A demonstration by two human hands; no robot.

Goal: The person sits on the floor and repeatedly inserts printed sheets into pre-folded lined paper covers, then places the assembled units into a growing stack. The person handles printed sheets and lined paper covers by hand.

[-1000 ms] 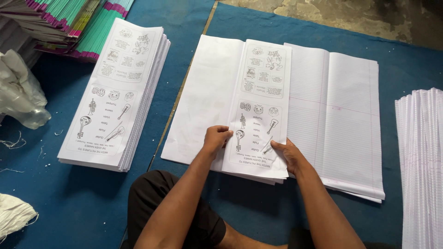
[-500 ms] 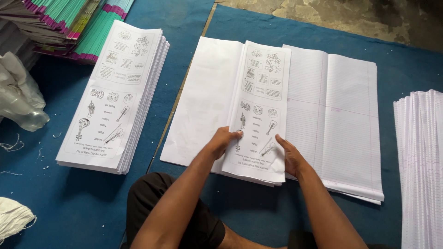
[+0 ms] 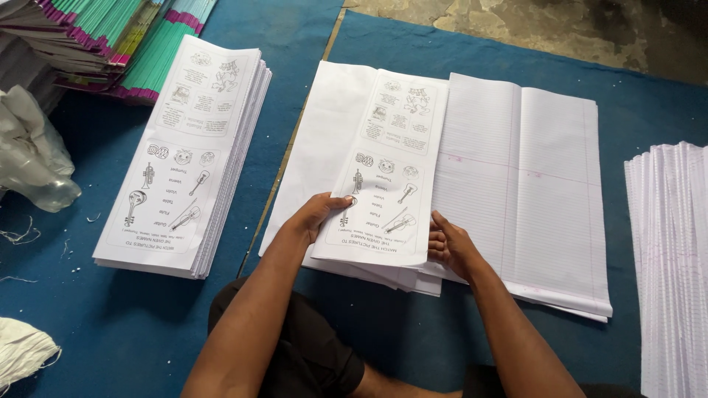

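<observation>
Here, a blue mat [image 3: 295, 88] covers the floor, and rough bare concrete [image 3: 560, 29] shows beyond its far edge. In the middle of the mat lies a printed sheet [image 3: 383, 169] with small drawings of instruments, resting on top of a wide stack of white paper [image 3: 324, 133]. The left hand [image 3: 318, 214] grips the sheet's near left edge, thumb on top, and the right hand [image 3: 451, 247] holds its near right corner, fingers curled under the edge. Just beside the sheet, to its right, lined pages [image 3: 531, 184] lie open and flat. Well apart on the left sits a pile of the same printed sheets [image 3: 184, 162]. Coloured notebooks [image 3: 110, 37] are stacked in the far left corner, with a crumpled plastic bag [image 3: 29, 155] below them, and another white stack [image 3: 671, 258] stands at the right edge.
</observation>
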